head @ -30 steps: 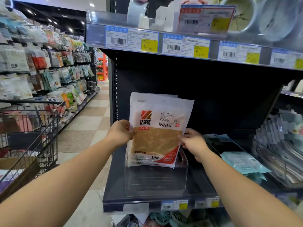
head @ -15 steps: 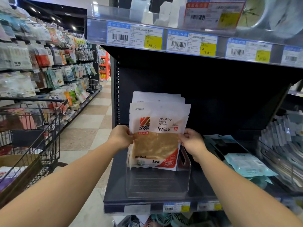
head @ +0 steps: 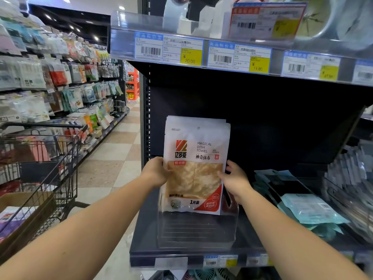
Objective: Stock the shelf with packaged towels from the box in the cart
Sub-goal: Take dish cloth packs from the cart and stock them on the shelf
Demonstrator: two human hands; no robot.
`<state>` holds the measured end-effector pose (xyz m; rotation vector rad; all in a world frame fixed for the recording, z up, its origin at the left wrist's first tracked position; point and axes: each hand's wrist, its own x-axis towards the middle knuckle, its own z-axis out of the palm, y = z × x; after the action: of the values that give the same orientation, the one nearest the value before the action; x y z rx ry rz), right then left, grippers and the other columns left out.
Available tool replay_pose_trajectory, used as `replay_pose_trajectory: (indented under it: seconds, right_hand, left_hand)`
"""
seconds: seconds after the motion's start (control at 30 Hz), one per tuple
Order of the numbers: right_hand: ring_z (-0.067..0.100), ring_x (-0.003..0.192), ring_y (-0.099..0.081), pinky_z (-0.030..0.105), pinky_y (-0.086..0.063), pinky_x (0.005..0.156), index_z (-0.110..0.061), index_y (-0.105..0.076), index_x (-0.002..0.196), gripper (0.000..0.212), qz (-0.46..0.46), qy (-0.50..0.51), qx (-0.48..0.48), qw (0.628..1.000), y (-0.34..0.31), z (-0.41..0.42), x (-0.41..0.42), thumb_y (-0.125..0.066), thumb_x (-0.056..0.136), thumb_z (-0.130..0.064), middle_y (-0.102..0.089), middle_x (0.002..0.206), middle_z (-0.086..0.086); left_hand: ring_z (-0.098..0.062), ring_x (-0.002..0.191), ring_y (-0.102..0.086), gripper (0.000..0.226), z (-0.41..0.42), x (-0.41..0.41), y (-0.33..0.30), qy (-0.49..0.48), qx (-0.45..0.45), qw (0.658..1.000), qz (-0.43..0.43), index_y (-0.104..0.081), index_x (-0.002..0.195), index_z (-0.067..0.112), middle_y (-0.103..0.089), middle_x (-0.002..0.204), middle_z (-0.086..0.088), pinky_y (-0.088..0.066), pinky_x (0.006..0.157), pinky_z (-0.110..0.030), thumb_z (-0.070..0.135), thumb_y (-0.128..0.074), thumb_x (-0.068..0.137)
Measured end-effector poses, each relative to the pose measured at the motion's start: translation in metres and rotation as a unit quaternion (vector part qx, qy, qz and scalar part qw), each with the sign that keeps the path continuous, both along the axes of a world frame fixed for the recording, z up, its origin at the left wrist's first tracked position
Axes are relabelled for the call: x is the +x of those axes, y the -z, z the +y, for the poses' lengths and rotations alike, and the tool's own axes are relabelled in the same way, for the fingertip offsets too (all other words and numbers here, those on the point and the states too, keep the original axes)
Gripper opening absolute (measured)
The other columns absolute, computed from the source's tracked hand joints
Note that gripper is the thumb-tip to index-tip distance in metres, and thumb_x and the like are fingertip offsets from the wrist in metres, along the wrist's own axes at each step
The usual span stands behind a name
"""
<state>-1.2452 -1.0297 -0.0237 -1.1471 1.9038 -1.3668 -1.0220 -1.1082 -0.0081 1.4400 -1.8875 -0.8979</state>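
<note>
So I've got a small stack of white-and-tan plastic dish towel packs (head: 194, 168) standing upright in the clear plastic display tray (head: 201, 233) on the dark shelf (head: 181, 257). My left hand (head: 156, 171) grips the stack's left edge, and my right hand (head: 235, 179) pinches the right edge, fingers partly spread behind it. Looks like I'm squaring them up in the tray. Next I'd guess: let go gently so they don't flop forward, then go back to the cardboard box (head: 22, 217) in the wire cart (head: 50, 168) for more.
</note>
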Motion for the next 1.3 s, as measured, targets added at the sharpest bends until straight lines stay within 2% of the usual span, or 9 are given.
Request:
replay_pose_trajectory:
  seconds: [0.23,0.37,0.5,0.57,0.63,0.77,0.9,1.0,1.3]
  right_hand:
    - [0.025,0.124,-0.052,0.038,-0.051,0.093,-0.021,-0.037,0.149,0.062,0.009,0.049,-0.013,0.999,0.0,0.002,0.003,-0.064,0.094,-0.013,-0.044,0.148,0.007]
    - [0.021,0.105,-0.059,0.04,-0.056,0.088,-0.018,-0.049,0.136,0.046,0.062,0.093,-0.033,0.993,-0.005,0.005,0.017,-0.063,0.092,-0.017,-0.053,0.136,0.007]
    - [0.018,0.101,-0.06,0.034,-0.054,0.087,-0.021,-0.049,0.135,0.045,0.126,0.05,0.006,0.991,-0.012,0.005,0.049,-0.061,0.092,-0.02,-0.056,0.128,0.002]
    - [0.014,0.091,-0.059,0.033,-0.055,0.083,-0.025,-0.048,0.136,0.043,0.15,0.024,0.031,0.988,-0.02,0.001,0.075,-0.059,0.094,-0.024,-0.054,0.118,-0.003]
    - [0.015,0.093,-0.061,0.033,-0.055,0.08,-0.027,-0.046,0.138,0.043,0.162,-0.004,0.04,0.986,-0.026,-0.006,0.105,-0.057,0.096,-0.027,-0.051,0.122,-0.003]
    - [0.013,0.111,-0.051,0.024,-0.041,0.09,-0.025,-0.049,0.14,0.044,0.218,-0.072,0.027,0.973,-0.029,-0.028,0.184,-0.056,0.097,-0.028,-0.047,0.138,0.0]
    - [0.027,0.129,-0.048,0.037,-0.043,0.105,-0.024,-0.049,0.143,0.05,0.302,-0.138,0.058,0.942,-0.026,-0.059,0.274,-0.056,0.094,-0.035,-0.049,0.143,0.006]
    - [0.028,0.139,-0.039,0.038,-0.036,0.112,-0.024,-0.043,0.148,0.058,0.343,-0.182,0.087,0.918,-0.018,-0.084,0.343,-0.056,0.093,-0.039,-0.043,0.151,0.006]
    - [0.028,0.139,-0.038,0.039,-0.033,0.114,-0.025,-0.04,0.149,0.059,0.372,-0.29,0.094,0.877,0.016,-0.143,0.552,-0.055,0.094,-0.043,-0.043,0.151,0.005]
  left_hand:
    - [-0.03,0.09,-0.067,0.012,0.002,0.002,0.003,0.0,0.006,1.0,0.0,-0.071,0.095,0.007,-0.072,0.094,-0.01,-0.057,0.083,-0.04,0.016,-0.063,0.092]
    - [-0.028,0.084,-0.064,0.009,0.003,0.008,0.003,0.005,-0.018,1.0,-0.004,-0.065,0.092,0.013,-0.067,0.087,-0.006,-0.053,0.074,-0.038,0.022,-0.064,0.092]
    - [-0.029,0.112,-0.06,0.053,0.001,0.027,0.008,0.015,-0.046,0.996,-0.075,-0.051,0.14,0.011,-0.062,0.126,-0.009,-0.049,0.087,-0.034,0.034,-0.066,0.093]
    - [-0.032,0.121,-0.056,0.062,-0.004,0.044,0.01,0.015,-0.072,0.987,-0.143,-0.046,0.145,0.013,-0.056,0.135,-0.012,-0.049,0.097,-0.038,0.042,-0.063,0.092]
    - [-0.034,0.117,-0.056,0.057,-0.01,0.066,0.01,0.019,-0.097,0.975,-0.197,-0.052,0.137,0.017,-0.058,0.131,-0.012,-0.05,0.097,-0.043,0.05,-0.06,0.091]
    - [-0.034,0.127,-0.051,0.062,-0.021,0.13,0.007,0.008,-0.125,0.947,-0.297,-0.049,0.139,0.018,-0.053,0.139,-0.01,-0.045,0.102,-0.043,0.059,-0.052,0.092]
    - [-0.03,0.133,-0.045,0.063,-0.039,0.216,0.008,-0.014,-0.127,0.927,-0.352,-0.047,0.141,0.021,-0.048,0.145,-0.006,-0.037,0.103,-0.043,0.062,-0.046,0.093]
    - [-0.029,0.133,-0.044,0.063,-0.051,0.289,0.014,-0.038,-0.114,0.918,-0.379,-0.049,0.14,0.023,-0.049,0.143,-0.004,-0.034,0.107,-0.045,0.064,-0.047,0.092]
    - [-0.03,0.129,-0.047,0.062,-0.061,0.498,0.038,-0.136,-0.039,0.899,-0.413,-0.051,0.135,0.023,-0.053,0.137,-0.006,-0.037,0.106,-0.046,0.064,-0.048,0.09]
